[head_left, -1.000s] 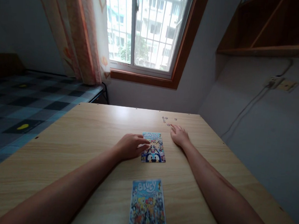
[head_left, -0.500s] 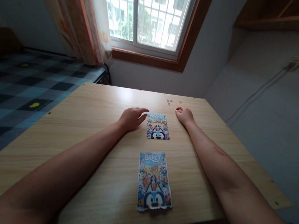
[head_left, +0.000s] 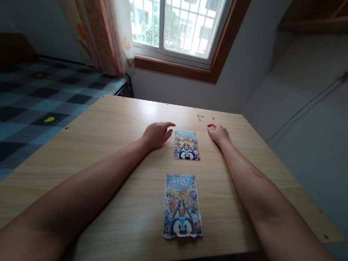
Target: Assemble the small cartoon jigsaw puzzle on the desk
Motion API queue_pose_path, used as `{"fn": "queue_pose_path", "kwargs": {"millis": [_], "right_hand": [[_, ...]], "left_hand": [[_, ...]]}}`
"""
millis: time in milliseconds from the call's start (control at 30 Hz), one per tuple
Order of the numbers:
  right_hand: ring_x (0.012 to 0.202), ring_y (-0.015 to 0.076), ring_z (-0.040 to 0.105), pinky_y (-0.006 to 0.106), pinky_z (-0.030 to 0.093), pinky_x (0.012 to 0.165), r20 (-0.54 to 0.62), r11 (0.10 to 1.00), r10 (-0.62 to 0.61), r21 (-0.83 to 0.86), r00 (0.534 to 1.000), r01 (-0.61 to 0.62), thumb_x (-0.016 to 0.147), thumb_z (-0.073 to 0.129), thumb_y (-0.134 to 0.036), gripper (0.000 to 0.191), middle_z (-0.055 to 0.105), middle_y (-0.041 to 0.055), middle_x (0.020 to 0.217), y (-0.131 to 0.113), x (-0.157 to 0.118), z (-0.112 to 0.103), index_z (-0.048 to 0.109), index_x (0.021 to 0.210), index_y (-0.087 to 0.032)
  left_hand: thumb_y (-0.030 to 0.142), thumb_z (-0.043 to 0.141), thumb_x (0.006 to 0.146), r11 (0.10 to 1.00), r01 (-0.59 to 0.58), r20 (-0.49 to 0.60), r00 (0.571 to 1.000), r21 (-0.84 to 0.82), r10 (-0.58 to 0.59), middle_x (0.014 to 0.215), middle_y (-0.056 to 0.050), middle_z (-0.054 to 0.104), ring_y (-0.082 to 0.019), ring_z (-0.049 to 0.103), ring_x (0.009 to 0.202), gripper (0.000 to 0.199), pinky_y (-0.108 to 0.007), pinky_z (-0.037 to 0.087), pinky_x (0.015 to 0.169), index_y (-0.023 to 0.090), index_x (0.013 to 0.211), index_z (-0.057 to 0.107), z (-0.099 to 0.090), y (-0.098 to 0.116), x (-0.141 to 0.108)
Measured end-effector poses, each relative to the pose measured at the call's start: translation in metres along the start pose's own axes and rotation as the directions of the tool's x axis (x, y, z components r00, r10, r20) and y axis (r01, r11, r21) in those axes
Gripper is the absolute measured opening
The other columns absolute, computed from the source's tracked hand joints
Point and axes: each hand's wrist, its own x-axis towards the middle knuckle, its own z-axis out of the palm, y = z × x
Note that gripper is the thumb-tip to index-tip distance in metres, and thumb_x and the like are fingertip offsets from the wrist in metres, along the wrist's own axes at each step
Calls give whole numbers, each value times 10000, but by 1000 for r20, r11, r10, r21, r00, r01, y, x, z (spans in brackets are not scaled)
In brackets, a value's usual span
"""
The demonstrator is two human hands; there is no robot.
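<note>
A partly assembled jigsaw puzzle (head_left: pixel 187 151) lies flat in the middle of the table, with a wood-coloured gap across its upper half. My left hand (head_left: pixel 158 134) rests just left of the puzzle, thumb and index finger apart, holding nothing. To the puzzle's upper right, my right hand (head_left: pixel 218 133) rests with its fingers curled together; whatever is between them, if anything, is hidden. Several loose puzzle pieces (head_left: pixel 200 117) lie beyond the puzzle, and a single puzzle piece (head_left: pixel 213 118) sits just past my right hand. Closer to me is a printed picture sheet (head_left: pixel 183 205) with a torn lower edge, showing the same blue dog.
The pale wooden table (head_left: pixel 126 118) stands below a barred window (head_left: pixel 188 23). A bed with a checked cover (head_left: pixel 75 84) is at the left, beside a curtain (head_left: pixel 105 28). On the right wall run a cable (head_left: pixel 307 103) and a wooden shelf (head_left: pixel 329 24).
The whole view has shifted slightly, so everything appears a little further right and most of the table slightly higher. Both hands keep nearly the same places beside the puzzle.
</note>
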Motion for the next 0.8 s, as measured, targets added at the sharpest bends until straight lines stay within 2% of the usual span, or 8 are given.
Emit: {"fn": "queue_pose_path", "kwargs": {"millis": [200, 333, 533, 700, 800], "right_hand": [[1126, 254, 608, 354, 450, 1017, -17, 1000, -3, -1, 1000, 3, 889, 572, -353, 312, 710, 82, 1201, 1, 1, 2, 754, 1112, -235], [1101, 240, 607, 334, 433, 1040, -32, 999, -40, 19, 999, 41, 859, 545, -247, 310, 724, 97, 1138, 3, 2, 3, 771, 1062, -184], [981, 226, 630, 332, 466, 981, -93, 991, -97, 84, 991, 105, 844, 545, -199, 304, 745, 96, 1047, 3, 1, 5, 773, 1039, -150], [780, 169, 639, 304, 514, 846, -87, 964, -75, 248, 993, 95, 783, 586, -167, 352, 749, 48, 936, 0, -3, 2, 748, 1094, -182], [749, 152, 649, 292, 528, 785, -81, 893, -76, 437, 994, 104, 751, 618, -187, 349, 736, 41, 903, 1, -8, 1, 741, 1078, -183]], "left_hand": [[286, 539, 922, 999, 37, 28, 999, -18, -37, 776, -31, 725, -184, 638, 702, 349, -311, 479, 737, 205, 1207, 723, 0, 0, 1], [284, 542, 922, 999, 44, 32, 999, -32, -43, 759, -27, 717, -175, 626, 683, 346, -305, 472, 733, 206, 1205, 724, 0, -1, 1], [279, 543, 915, 999, 33, 15, 999, -27, -33, 743, -23, 712, -177, 621, 666, 341, -306, 476, 717, 205, 1191, 729, 2, -2, 2], [270, 546, 919, 999, 21, 11, 1000, -24, -21, 741, -23, 713, -182, 628, 663, 328, -314, 490, 719, 205, 1183, 727, 2, -3, 1], [259, 543, 920, 999, 23, 14, 1000, -31, -22, 742, -22, 715, -183, 636, 669, 321, -317, 498, 727, 207, 1177, 727, 1, -5, 1]]}}
